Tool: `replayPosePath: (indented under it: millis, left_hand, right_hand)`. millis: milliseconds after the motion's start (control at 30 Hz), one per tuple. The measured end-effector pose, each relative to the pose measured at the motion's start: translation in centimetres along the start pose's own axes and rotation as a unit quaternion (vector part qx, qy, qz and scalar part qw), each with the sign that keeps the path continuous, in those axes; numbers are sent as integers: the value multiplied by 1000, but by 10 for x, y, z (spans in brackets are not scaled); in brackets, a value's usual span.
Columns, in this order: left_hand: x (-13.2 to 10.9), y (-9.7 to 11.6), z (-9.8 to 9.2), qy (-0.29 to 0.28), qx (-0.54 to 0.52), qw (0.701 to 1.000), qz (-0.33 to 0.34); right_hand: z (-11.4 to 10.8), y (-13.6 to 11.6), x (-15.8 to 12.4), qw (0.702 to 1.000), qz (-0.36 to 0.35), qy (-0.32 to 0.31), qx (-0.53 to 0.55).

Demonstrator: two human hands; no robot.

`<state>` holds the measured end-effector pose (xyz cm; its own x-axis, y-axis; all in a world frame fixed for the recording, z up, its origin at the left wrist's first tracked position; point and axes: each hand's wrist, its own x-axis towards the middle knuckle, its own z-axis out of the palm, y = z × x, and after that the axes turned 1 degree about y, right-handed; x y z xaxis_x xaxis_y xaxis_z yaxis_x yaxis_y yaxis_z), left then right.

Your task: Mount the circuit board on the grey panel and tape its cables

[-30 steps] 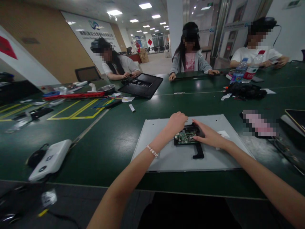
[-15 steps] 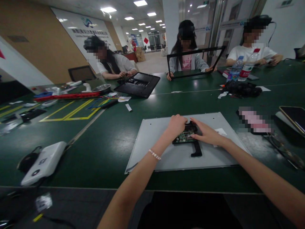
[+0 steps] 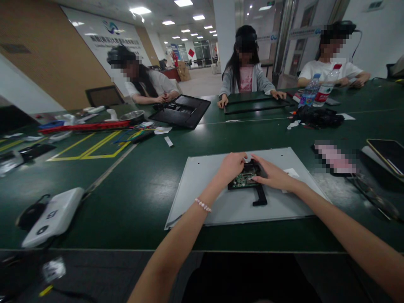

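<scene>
Here, bent the fingers of the left hand (image 3: pixel 234 165) at the far left edge of a green circuit board (image 3: pixel 240 180) in a black holder (image 3: pixel 250 163), with fingertips mostly hidden; could not tell from this view any pinch there. Spread the thumb and fingers of the right hand (image 3: pixel 273 174) about the right side of the holder, with the thumb over the board; could not tell how firmly. Had board and holder directly between both hands, on a pale panel (image 3: pixel 217 210) flat on the green surface (image 3: pixel 132 219). Saw a hooked black extension (image 3: pixel 261 195) below the right hand, running from the holder toward the body. Wore a beaded bracelet (image 3: pixel 203 205) behind the left hand. Had a white label (image 3: pixel 291 173) just beside the right hand, partly covered by the wrist, and a white device (image 3: pixel 53 216) well to the left of the left hand. Faced, beyond both hands, a co-worker (image 3: pixel 244 80) touching a slim black rectangle (image 3: pixel 257 110), plus a black casing (image 3: pixel 197 113) farther left. Saw two bottles (image 3: pixel 326 86) beyond the right hand, past a black bundle (image 3: pixel 318 117).
</scene>
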<state>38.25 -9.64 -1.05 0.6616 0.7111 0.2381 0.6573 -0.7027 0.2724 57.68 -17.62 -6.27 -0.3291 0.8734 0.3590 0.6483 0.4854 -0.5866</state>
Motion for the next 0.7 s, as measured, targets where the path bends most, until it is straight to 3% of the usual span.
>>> replayPosePath:
  millis: [433,700]
  left_hand:
    - [0,0,1,2,120,990,79]
    - [-1,0,4,0,101,994,39]
  right_hand:
    - [1,1,0,1000,-1,-3,-1]
    - [-1,-2,1,1000,-11,-2,2]
